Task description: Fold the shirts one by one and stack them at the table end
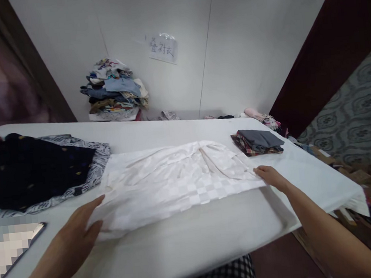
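Observation:
A white shirt (175, 170) with a faint checked weave lies folded into a long strip across the table, its top layer wrinkled. My right hand (271, 176) pinches its right end at the near corner, where the near edge lifts slightly off the table. At the opposite end, my left hand (82, 225) touches the shirt's left edge, thumb and fingers apart with cloth between them. Part of the left fingers is hidden by the hand itself.
The white table (183, 248) carries dark patterned clothes (43, 165) at left, a screen device (15, 251) at near left and a folded grey-and-plaid stack (259, 140) at right. Behind it rises a clothes pile (115, 91); a handwritten sign (163, 49) hangs on the wall.

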Motion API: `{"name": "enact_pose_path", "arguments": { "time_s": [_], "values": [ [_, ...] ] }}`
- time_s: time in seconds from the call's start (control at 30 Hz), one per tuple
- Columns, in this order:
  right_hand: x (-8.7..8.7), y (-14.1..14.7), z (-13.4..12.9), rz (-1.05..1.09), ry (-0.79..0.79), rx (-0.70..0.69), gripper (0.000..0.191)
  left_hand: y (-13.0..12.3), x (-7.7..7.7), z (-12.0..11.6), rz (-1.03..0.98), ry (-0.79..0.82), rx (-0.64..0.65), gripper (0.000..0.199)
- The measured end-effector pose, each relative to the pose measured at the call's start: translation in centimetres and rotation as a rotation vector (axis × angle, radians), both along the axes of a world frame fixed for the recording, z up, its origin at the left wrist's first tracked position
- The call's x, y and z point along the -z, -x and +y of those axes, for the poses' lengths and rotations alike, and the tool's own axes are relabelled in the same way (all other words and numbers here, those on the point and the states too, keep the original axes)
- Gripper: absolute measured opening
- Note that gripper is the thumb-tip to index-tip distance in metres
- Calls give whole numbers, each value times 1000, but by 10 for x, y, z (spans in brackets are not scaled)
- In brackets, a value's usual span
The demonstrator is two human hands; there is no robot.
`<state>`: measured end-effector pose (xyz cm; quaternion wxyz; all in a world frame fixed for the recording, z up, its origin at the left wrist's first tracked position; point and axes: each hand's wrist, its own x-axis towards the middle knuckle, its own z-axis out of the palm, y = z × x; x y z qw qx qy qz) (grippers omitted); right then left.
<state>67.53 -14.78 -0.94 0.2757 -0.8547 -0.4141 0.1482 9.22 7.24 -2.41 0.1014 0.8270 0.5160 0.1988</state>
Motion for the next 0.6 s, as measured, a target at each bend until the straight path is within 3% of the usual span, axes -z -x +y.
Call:
{"name": "enact_pose_path", "arguments": {
  "time_s": [0.13, 0.3, 0.43, 0.6],
  "values": [
    [5, 12, -25, -94, 95, -33, 39, 11, 7, -11, 41, 146, -41, 63],
    [2, 30, -21, -206, 37, 29, 45, -2, -9, -17, 39, 236, -180, 74],
    [3, 41, -12, -349, 141, -47, 28, -11, -18, -15, -16, 155, -102, 56],
    [13, 36, -15, -391, 209, -2, 27, -4, -11, -3, -48, -60, -13, 48]
  ]
}}
